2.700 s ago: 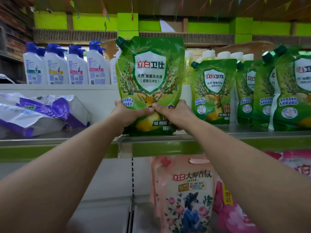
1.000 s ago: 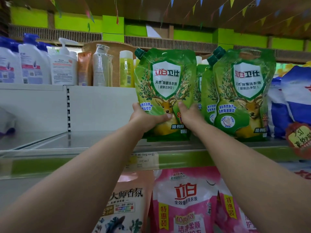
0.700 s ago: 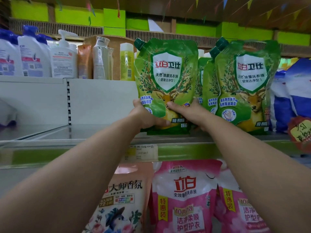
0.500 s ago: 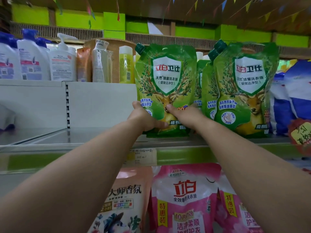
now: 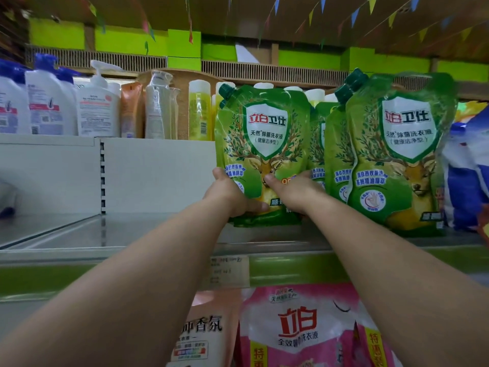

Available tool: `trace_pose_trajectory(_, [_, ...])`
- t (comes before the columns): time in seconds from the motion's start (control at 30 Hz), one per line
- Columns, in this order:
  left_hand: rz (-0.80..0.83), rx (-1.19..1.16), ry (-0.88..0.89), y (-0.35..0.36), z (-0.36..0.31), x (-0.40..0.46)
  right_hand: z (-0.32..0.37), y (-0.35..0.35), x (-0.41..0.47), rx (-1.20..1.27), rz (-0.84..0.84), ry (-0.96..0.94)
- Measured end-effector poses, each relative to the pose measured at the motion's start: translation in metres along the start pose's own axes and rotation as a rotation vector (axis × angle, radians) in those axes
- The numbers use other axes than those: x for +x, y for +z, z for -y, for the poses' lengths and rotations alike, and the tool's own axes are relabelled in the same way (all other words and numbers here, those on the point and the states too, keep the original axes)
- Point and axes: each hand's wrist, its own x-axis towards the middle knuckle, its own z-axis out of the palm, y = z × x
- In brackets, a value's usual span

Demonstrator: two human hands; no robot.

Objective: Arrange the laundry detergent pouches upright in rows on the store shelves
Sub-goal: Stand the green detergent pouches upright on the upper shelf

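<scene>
Green detergent pouch (image 5: pixel 264 144) stands upright on the shelf (image 5: pixel 158 234), and both hands grasp it at its lower part. The left hand (image 5: pixel 230 193) holds the left lower edge, with the thumb lying across the front near the bottom. The right hand (image 5: pixel 293 190) holds the right lower side, and its thumb presses on the front just under the picture of the deer. The bottom of the pouch touches the shelf surface, and its dark green cap (image 5: pixel 227 91) is at the upper left corner.

Just beside it on the right stand more green pouches (image 5: pixel 397 154) of the same kind, also upright, one behind another; the front one is closer to the camera. Further right is a blue and white bag (image 5: pixel 465 176), only partly in view.

To the left of the held pouch the shelf surface is bare metal, with a white back panel (image 5: pixel 156 173) behind. On the higher level stand white bottles with blue caps (image 5: pixel 45 102), a pump bottle (image 5: pixel 99 107) and a yellow bottle (image 5: pixel 199 109).

Below the shelf edge is a price label (image 5: pixel 229 271), and under it pink pouches (image 5: pixel 299 329) and a peach pouch (image 5: pixel 203 332).
</scene>
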Motion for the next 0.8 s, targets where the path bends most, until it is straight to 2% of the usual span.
trace_pose_trajectory(0.33, [0.035,0.005,-0.057,-0.003,0.008,-0.001,-0.006,-0.002,-0.007,0.087,0.023,-0.06])
trace_pose_trajectory(0.47, [-0.022,0.081,-0.025,-0.001,0.01,-0.008,-0.007,-0.002,-0.009,0.114,0.02,-0.072])
trace_pose_trajectory(0.57, [-0.054,0.056,0.031,0.0,0.008,-0.013,-0.007,-0.002,-0.01,0.123,0.023,-0.073])
trace_pose_trajectory(0.8, [0.019,0.011,0.041,-0.003,0.007,-0.018,-0.009,-0.003,-0.012,0.136,0.037,-0.072])
